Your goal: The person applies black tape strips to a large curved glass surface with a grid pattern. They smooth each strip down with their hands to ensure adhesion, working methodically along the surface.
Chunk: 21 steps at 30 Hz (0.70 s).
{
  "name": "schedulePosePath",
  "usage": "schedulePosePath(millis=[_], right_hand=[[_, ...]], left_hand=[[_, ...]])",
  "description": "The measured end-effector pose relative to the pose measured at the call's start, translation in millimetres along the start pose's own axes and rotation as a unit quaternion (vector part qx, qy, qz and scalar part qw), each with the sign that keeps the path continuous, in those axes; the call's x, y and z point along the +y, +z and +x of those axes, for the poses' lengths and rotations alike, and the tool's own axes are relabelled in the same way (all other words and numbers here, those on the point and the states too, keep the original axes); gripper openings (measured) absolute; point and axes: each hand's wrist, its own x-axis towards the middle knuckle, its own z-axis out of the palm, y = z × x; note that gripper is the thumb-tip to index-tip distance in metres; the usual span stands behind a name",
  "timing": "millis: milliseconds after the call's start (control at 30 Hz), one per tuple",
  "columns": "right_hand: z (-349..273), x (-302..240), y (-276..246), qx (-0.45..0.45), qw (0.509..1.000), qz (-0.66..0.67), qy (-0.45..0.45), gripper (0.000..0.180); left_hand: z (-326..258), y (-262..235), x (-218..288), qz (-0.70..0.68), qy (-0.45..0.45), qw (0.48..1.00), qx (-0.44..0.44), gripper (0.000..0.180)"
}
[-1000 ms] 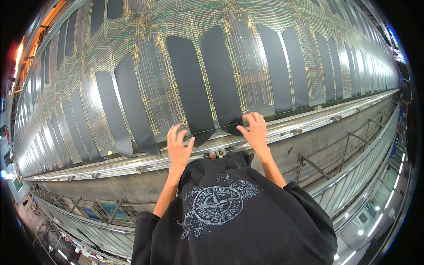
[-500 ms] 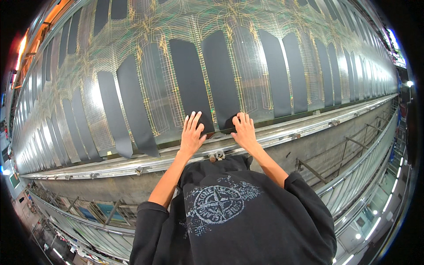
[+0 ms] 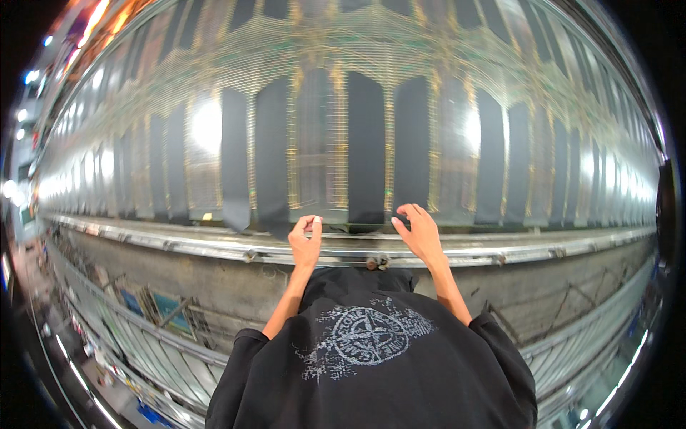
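Note:
My left hand is over the near edge of a wide shiny table, its fingers curled and thumb tip pressed in. Whatever it holds, if anything, is hidden. My right hand is at the same edge further right, thumb and fingers apart, with nothing in it. Between the hands lies a dark flat strip, its lower end at the edge. A second dark strip runs up beyond my right hand. Left of my left hand, another dark strip reaches over the edge. Fine yellow-green lines run between the strips.
A metal rail with knobs runs along the near side of the table, close to my body. More dark strips continue in rows both ways. Below the rail are a grey panel and a slatted metal frame.
The view has turned, so the table edge now runs level. Both hands have drawn back from the lower strip ends they touched. My left fingers have curled in.

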Motion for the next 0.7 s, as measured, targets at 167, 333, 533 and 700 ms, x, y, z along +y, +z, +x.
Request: schedulePosePath(millis=[167,333,533,700], right_hand=[[13,-33,32,-0.067,0.997,0.007,-0.045,0.026],[20,-73,79,-0.116,0.984,-0.043,-0.13,0.027],[21,-134,147,-0.172,0.969,-0.066,-0.165,0.029],[17,-177,217,-0.144,0.971,-0.069,-0.176,0.03]], left_hand=[[-29,-48,-20,-0.025,-0.092,0.995,0.024,0.021],[-41,-95,-41,-0.102,-0.095,0.987,0.078,0.022],[-24,-167,-72,-0.164,-0.068,0.977,0.117,0.021],[-12,-243,-94,-0.124,-0.004,0.984,0.131,0.021]])
